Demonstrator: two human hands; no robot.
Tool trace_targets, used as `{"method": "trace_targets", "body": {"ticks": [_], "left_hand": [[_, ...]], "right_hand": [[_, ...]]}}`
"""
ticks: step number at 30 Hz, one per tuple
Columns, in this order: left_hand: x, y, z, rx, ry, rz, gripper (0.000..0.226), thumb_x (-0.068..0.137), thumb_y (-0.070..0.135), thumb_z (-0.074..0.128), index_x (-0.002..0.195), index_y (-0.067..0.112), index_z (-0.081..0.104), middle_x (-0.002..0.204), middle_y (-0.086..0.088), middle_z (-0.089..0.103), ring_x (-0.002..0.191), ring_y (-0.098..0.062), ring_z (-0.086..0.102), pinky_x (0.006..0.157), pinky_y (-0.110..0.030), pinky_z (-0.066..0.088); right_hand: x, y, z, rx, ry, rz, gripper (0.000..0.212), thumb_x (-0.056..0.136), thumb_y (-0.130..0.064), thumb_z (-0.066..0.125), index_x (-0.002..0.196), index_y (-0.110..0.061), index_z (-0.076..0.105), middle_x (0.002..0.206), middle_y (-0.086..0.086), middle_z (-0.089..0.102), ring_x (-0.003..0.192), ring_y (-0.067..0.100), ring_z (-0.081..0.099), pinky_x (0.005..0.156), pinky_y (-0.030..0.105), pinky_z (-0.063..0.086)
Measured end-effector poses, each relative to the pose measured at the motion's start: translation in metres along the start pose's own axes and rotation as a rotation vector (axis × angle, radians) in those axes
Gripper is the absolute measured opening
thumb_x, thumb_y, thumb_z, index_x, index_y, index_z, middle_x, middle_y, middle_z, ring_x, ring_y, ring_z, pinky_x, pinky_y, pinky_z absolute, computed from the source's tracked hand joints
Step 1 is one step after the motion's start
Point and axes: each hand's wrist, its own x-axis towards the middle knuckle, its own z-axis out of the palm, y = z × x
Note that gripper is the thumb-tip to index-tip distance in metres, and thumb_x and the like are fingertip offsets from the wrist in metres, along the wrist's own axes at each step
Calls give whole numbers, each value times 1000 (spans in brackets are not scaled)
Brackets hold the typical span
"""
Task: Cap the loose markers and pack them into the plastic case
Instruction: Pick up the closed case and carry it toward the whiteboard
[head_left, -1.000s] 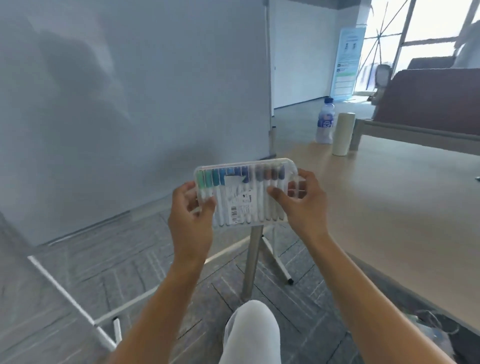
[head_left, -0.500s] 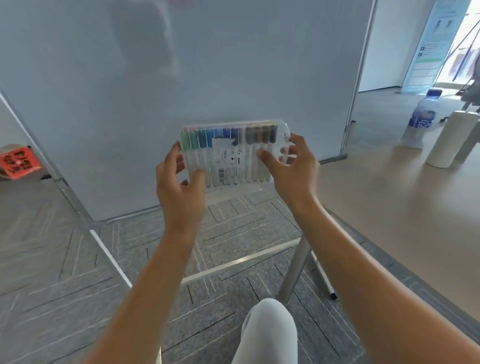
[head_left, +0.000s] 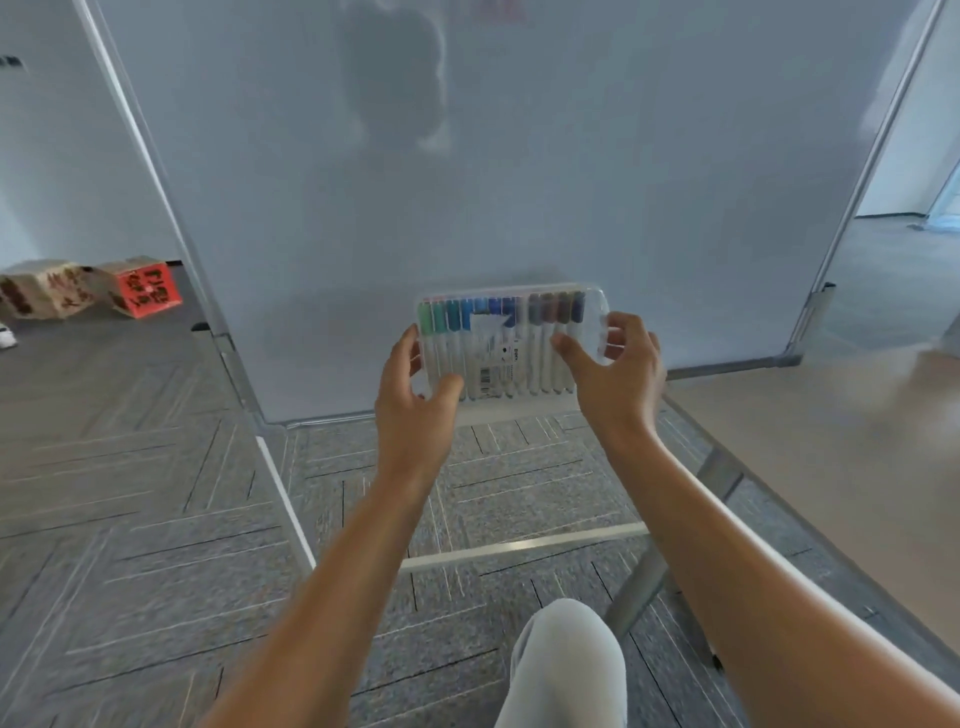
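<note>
A knee in pale trousers shows nearest, and above it the left hand and right hand still grip the two ends of the plastic case, its capped markers lined up inside. Since a second ago the view has swung left. The whiteboard now fills the background, the table has slid to the right edge with the bottle gone, and an orange box has appeared far left.
</note>
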Motion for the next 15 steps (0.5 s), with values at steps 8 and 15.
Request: {"method": "trace_targets", "body": {"ticks": [8,15], "left_hand": [[20,-34,44,8,-35,-85,59,92,19,67,139,49,45,135,10,46,129,-6,46,85,-12,36],[26,-66,64,52,14,-115,61,93,20,67,146,39,43,135,9,48,128,-6,49,91,-16,42]], "right_hand": [[33,59,19,-76,-33,66,64,87,-50,80,136,-16,60,122,-1,58,106,14,57,86,22,43],[49,91,42,-117,-87,86,57,87,-50,79,132,-19,60,119,-3,57,97,10,56,73,11,34]]}}
